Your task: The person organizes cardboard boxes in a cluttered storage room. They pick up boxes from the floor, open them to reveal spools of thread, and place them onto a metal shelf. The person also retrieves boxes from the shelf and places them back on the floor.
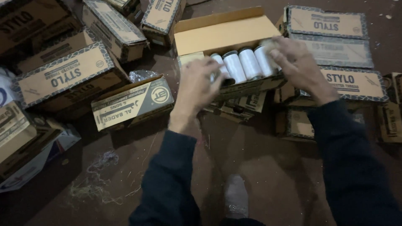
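Both hands reach the open carton (226,35) at far centre: left hand (200,86) loosely spread, right hand (293,58) cupping the end white thread spool (264,60). Likely light, rigid; best gripped round its sides.

Left hand (200,86) is motion-blurred and covers the leftmost spool in the open box (226,35); right hand (299,67) hides the rightmost white spool (264,60) end. Cartons (25,25) at left and the right carton (391,106) are cut off by the frame. Can't tell either grip.
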